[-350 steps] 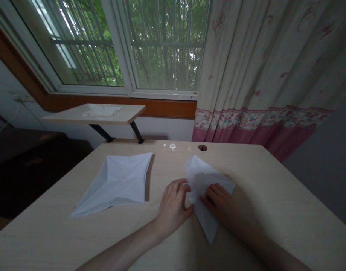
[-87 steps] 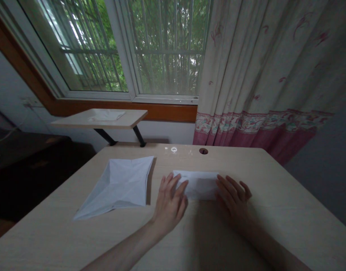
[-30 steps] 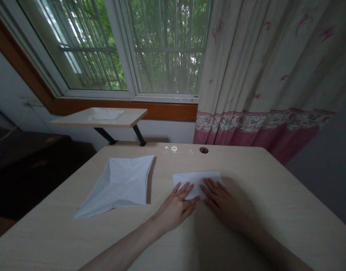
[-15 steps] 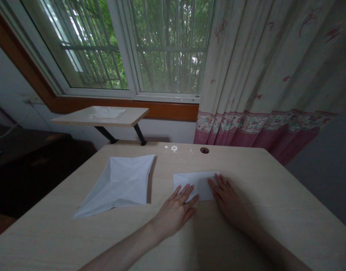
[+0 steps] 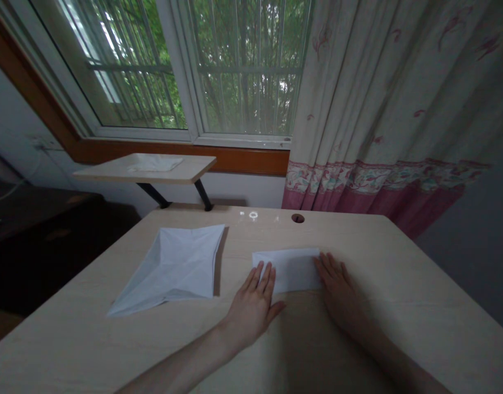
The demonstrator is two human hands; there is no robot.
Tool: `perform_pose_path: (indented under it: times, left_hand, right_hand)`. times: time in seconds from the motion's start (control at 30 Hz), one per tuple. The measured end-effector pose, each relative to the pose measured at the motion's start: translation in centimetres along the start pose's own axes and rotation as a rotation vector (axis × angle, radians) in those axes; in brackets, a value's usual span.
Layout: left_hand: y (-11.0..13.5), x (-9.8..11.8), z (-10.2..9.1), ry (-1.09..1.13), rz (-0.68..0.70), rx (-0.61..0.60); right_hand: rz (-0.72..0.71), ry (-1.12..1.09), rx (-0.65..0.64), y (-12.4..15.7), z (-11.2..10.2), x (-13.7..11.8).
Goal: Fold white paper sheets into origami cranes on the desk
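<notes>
A folded white sheet of paper (image 5: 298,269), roughly a rectangle, lies flat on the pale wooden desk (image 5: 218,350). My left hand (image 5: 254,306) rests palm down with its fingers stretched over the paper's left end. At the right end, my right hand (image 5: 337,284) lies flat, its fingertips at the paper's edge and its fingers fairly close together. Neither hand grips anything. To the left of my left hand sits a larger creased white paper (image 5: 188,262), folded into a shape with a long point toward the front left.
A small raised shelf (image 5: 194,167) on black legs stands at the back left, with a crumpled white tissue or paper (image 5: 155,163) on it. A round cable hole (image 5: 298,218) is near the rear edge. Beyond are a barred window and a curtain (image 5: 337,180).
My right hand has slid to the right, from on top of the paper to its right edge. The left hand's fingers have shifted slightly left. The larger paper has stayed put.
</notes>
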State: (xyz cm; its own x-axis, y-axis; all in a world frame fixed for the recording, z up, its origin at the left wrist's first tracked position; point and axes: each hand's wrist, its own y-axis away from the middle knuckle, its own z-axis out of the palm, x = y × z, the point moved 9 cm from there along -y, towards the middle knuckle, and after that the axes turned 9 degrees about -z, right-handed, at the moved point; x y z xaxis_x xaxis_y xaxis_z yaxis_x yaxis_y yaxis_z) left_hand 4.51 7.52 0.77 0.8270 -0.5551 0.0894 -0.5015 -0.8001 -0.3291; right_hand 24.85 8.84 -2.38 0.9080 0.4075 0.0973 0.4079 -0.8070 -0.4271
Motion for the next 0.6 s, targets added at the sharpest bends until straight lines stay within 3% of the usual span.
perform_pose_path:
  times: [0.3,0.47,0.6]
  left_hand:
    - [0.1,-1.2,-0.2,-0.068,-0.141,0.092]
    - [-0.3,-2.2,-0.5,-0.045,-0.171,0.054]
    - [-0.3,-3.4,-0.9,-0.035,-0.261,0.116]
  right_hand:
    - [0.008,0.027,0.054,0.2,-0.3,-0.1]
    - [0.016,0.028,0.003,0.4,0.2,0.4]
    - [0.067,-0.001,-0.047,0.4,0.5,1.0]
